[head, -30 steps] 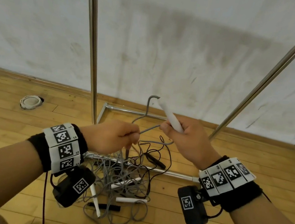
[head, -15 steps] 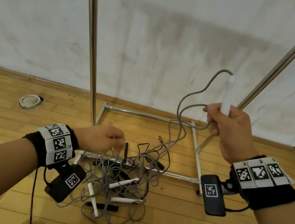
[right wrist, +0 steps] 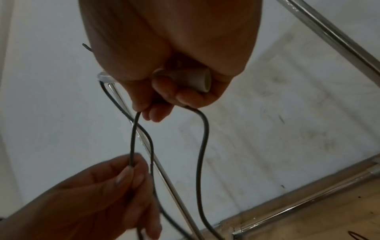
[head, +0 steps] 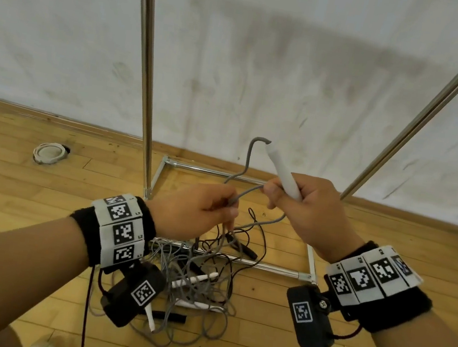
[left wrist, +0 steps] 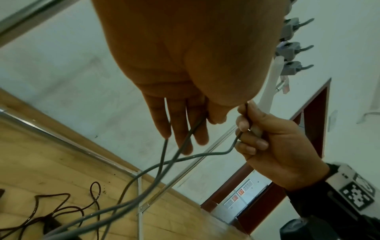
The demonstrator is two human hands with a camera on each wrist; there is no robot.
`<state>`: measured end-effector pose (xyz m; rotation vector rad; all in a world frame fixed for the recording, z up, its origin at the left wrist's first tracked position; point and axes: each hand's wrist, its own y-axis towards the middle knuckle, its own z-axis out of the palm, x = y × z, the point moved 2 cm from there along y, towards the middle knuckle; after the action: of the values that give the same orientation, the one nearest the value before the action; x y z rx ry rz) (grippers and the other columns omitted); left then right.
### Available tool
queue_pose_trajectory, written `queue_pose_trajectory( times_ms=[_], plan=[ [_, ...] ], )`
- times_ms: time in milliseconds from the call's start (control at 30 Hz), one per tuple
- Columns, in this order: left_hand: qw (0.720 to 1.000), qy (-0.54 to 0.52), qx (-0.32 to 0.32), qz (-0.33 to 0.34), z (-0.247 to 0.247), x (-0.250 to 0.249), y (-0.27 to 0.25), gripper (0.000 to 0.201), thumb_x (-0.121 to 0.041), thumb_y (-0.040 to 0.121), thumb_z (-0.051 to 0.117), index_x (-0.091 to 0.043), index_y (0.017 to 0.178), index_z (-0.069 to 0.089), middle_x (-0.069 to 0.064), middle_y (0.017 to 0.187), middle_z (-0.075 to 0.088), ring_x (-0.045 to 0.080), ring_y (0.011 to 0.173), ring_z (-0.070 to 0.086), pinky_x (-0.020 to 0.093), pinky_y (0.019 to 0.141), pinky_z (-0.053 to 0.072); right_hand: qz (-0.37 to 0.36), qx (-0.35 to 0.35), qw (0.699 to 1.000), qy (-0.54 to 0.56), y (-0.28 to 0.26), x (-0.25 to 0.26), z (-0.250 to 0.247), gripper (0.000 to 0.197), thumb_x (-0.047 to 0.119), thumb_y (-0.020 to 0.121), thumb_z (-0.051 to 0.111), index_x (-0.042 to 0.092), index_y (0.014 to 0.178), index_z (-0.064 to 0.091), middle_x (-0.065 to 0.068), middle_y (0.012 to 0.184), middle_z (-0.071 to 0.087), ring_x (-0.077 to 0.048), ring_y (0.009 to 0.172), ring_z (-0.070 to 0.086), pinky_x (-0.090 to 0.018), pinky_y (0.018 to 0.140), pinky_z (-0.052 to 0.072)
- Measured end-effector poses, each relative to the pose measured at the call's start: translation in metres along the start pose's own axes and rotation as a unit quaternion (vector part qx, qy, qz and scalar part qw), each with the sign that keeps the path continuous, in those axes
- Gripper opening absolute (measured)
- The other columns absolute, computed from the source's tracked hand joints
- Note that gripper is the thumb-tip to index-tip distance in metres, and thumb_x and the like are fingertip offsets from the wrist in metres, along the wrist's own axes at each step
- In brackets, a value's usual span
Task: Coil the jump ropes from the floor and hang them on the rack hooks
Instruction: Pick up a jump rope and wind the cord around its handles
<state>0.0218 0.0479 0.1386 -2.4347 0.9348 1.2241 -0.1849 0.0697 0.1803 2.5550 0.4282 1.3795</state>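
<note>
Right hand (head: 309, 211) grasps white handle (head: 281, 171) with a loop of grey rope (head: 249, 158); left hand (head: 193, 212) pinches the same rope alongside. Tangled ropes (head: 200, 287) lie on floor (head: 12, 201) across rack base (head: 267, 267).

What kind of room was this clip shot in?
Probably a bare gym or activity room, though I can't be sure. The floor is strip wood, the wall is scuffed white, and a metal rack stands over a tangle of jump ropes.
</note>
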Motion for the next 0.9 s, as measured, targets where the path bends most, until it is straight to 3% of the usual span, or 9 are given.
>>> queue_pose_trajectory(
  times_ms=[100,200,300,333,433,533,633,767,900],
  plan=[
    [1.0,-0.02,0.009,-0.015,-0.006,0.008,-0.002,0.016,-0.027,0.102,0.046,-0.029,0.089,0.054,-0.005,0.081,0.072,0.015,0.082,0.07,0.044,0.08,0.055,0.021,-0.051,0.998,-0.015,0.003,-0.008,-0.01,0.026,0.032,0.09,0.067,0.014,0.073,0.071,-0.014,0.064,0.062,-0.022,0.051,0.047,-0.026,0.049,0.039],
    [0.999,0.003,0.023,-0.042,-0.013,0.023,-0.003,0.021,-0.025,0.103,0.043,-0.029,0.089,0.058,-0.005,0.073,0.063,0.005,0.068,0.062,0.024,0.066,0.048,0.038,-0.088,0.995,-0.033,0.005,-0.016,-0.021,0.022,0.034,0.089,0.068,0.02,0.073,0.071,-0.014,0.064,0.061,-0.017,0.05,0.044,-0.024,0.047,0.038],
    [0.993,0.053,0.061,-0.087,-0.02,0.041,-0.008,0.027,-0.029,0.104,0.04,-0.025,0.087,0.062,-0.008,0.067,0.056,0.002,0.058,0.051,0.022,0.059,0.045,0.059,-0.131,0.989,-0.024,0.007,-0.023,-0.033,0.016,0.033,0.088,0.071,0.022,0.076,0.074,-0.015,0.068,0.064,-0.022,0.055,0.049,-0.032,0.054,0.043],
    [0.99,0.071,0.07,-0.099,-0.022,0.046,-0.01,0.03,-0.03,0.105,0.039,-0.024,0.087,0.062,-0.008,0.067,0.057,0.001,0.056,0.05,0.019,0.059,0.044,0.066,-0.152,0.986,-0.003,0.007,-0.025,-0.038,0.014,0.031,0.088,0.072,0.025,0.075,0.075,-0.013,0.068,0.066,-0.023,0.057,0.052,-0.033,0.057,0.044],
    [0.985,0.092,0.077,-0.122,-0.03,0.058,-0.014,0.035,-0.032,0.105,0.038,-0.019,0.083,0.062,-0.002,0.071,0.068,0.007,0.065,0.06,0.023,0.068,0.048,0.096,-0.185,0.978,0.025,0.009,-0.033,-0.054,0.017,0.03,0.086,0.073,0.034,0.069,0.075,0.006,0.06,0.065,-0.005,0.057,0.055,-0.027,0.057,0.044],
    [0.987,0.094,0.053,-0.119,-0.033,0.061,-0.016,0.032,-0.032,0.104,0.042,-0.02,0.082,0.062,-0.006,0.069,0.07,0.006,0.068,0.062,0.025,0.068,0.049,0.118,-0.136,0.984,0.0,0.008,-0.041,-0.054,0.013,0.025,0.086,0.073,0.031,0.076,0.076,0.012,0.07,0.07,-0.004,0.06,0.059,-0.032,0.058,0.048],
    [0.988,0.13,0.016,-0.083,-0.032,0.052,-0.014,0.027,-0.035,0.102,0.046,-0.031,0.082,0.063,-0.012,0.061,0.058,-0.001,0.057,0.053,0.014,0.055,0.04,0.126,-0.076,0.987,-0.069,0.006,-0.042,-0.043,0.026,0.012,0.083,0.071,0.035,0.094,0.076,0.008,0.087,0.075,-0.021,0.075,0.069,-0.041,0.064,0.058],
    [0.99,0.134,0.023,-0.027,-0.024,0.03,-0.012,0.022,-0.038,0.1,0.051,-0.034,0.08,0.06,-0.025,0.059,0.056,-0.003,0.052,0.05,0.011,0.052,0.039,0.107,0.015,0.991,-0.073,0.002,-0.034,-0.012,0.032,0.01,0.083,0.071,0.038,0.098,0.073,0.014,0.083,0.072,-0.001,0.047,0.052,-0.014,0.043,0.04],
    [0.986,0.164,-0.029,0.013,-0.016,0.009,-0.008,0.022,-0.043,0.098,0.052,-0.033,0.08,0.061,-0.011,0.055,0.053,0.002,0.053,0.049,0.016,0.049,0.036,0.071,0.095,0.991,-0.065,-0.001,-0.02,0.021,0.019,0.028,0.09,0.07,0.026,0.109,0.071,0.008,0.077,0.068,0.0,0.051,0.051,-0.019,0.053,0.04]
  ],
)
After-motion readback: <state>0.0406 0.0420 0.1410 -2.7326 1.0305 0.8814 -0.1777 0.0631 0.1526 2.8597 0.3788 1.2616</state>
